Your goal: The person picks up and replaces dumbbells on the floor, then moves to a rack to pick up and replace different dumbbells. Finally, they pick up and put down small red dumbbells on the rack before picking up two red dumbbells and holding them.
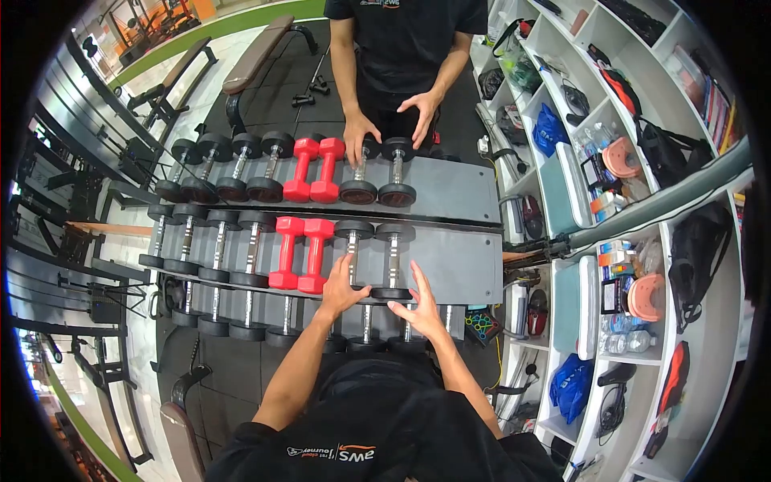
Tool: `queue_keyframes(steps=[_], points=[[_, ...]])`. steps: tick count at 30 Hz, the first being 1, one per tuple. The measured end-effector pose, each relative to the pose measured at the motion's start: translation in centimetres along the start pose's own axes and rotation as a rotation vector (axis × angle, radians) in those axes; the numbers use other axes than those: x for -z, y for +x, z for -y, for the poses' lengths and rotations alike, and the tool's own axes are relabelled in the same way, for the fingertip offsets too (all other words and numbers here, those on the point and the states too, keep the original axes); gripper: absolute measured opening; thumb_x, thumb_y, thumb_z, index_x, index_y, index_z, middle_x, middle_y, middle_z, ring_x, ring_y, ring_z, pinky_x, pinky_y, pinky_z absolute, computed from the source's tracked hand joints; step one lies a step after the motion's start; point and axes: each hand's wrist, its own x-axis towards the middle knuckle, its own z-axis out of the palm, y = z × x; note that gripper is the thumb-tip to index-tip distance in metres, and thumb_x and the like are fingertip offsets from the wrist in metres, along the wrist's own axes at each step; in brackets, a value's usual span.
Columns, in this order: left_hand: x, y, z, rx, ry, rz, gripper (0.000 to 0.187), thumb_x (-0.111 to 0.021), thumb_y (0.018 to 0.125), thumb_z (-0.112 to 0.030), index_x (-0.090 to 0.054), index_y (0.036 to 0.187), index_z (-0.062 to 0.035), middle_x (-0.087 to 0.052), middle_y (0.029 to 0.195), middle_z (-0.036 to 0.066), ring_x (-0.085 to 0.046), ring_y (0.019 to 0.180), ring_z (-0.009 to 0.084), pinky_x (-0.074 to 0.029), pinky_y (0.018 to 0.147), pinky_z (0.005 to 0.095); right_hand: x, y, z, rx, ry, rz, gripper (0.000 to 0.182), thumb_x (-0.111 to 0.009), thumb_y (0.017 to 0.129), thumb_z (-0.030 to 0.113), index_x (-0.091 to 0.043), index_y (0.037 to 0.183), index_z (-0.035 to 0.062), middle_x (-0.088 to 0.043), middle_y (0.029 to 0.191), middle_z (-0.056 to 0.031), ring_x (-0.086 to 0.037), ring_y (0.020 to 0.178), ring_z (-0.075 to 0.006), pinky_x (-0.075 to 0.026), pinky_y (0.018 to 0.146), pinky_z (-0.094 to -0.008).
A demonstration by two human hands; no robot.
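A dumbbell rack stands before me, backed by a mirror that reflects my body and hands. My left hand has its fingers spread against the black dumbbell, right of two red dumbbells. My right hand is open, fingers apart, at the right side of the last black dumbbell in the upper row; its thumb is near that dumbbell's lower head. Neither hand is wrapped round a handle. More black dumbbells stand to the left.
A lower row of black dumbbells lies beneath. On the right, white shelves hold a blue bag, bottles and a black backpack. A padded bench is at the lower left, gym machines farther left.
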Motion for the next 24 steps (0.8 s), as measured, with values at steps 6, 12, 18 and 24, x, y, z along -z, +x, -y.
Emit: queue_keyframes(steps=[6, 12, 18, 24], points=[[-0.2, 1.4, 0.7, 0.192, 0.090, 0.131, 0.109, -0.084, 0.061, -0.046, -0.031, 0.147, -0.0048, -0.054, 0.133, 0.025, -0.059, 0.114, 0.0427, -0.051, 0.093, 0.0488, -1.7, 4.8, -1.5, 0.018, -0.236, -0.056, 0.095, -0.078, 0.072, 0.015, -0.028, 0.151, 0.0034, -0.038, 0.148, -0.0224, -0.039, 0.138, -0.0367, -0.034, 0.113, -0.0405], [-0.1, 1.6, 0.6, 0.236, 0.079, 0.158, 0.114, -0.084, 0.058, -0.047, -0.028, 0.149, -0.0063, -0.056, 0.133, 0.023, -0.060, 0.116, 0.0396, -0.051, 0.093, 0.0476, -3.2, 8.8, -3.7, -0.268, -0.301, -0.009, 0.096, -0.077, 0.074, 0.021, -0.026, 0.152, 0.0027, -0.036, 0.151, -0.0246, -0.035, 0.141, -0.0369, -0.031, 0.116, -0.0409], [0.3, 1.7, -0.1, 0.259, 0.023, 0.128, 0.111, -0.084, 0.058, -0.047, -0.031, 0.147, -0.0073, -0.063, 0.121, 0.024, -0.064, 0.106, 0.0409, -0.052, 0.089, 0.0484, -5.5, 11.7, -5.6, -0.484, -0.356, -0.013, 0.104, -0.076, 0.076, 0.022, -0.011, 0.151, -0.0084, -0.026, 0.152, -0.0312, -0.030, 0.143, -0.0392, -0.030, 0.117, -0.0401], [0.1, 1.7, 0.1, 0.254, 0.070, 0.110, 0.110, -0.083, 0.059, -0.047, -0.030, 0.147, -0.0082, -0.068, 0.108, 0.024, -0.067, 0.096, 0.0419, -0.053, 0.083, 0.0492, -5.5, 14.4, -9.4, -0.614, -0.318, -0.061, 0.099, -0.073, 0.080, 0.025, -0.011, 0.149, -0.0103, -0.048, 0.133, -0.0347, -0.051, 0.124, -0.0434, -0.045, 0.104, -0.0419]])
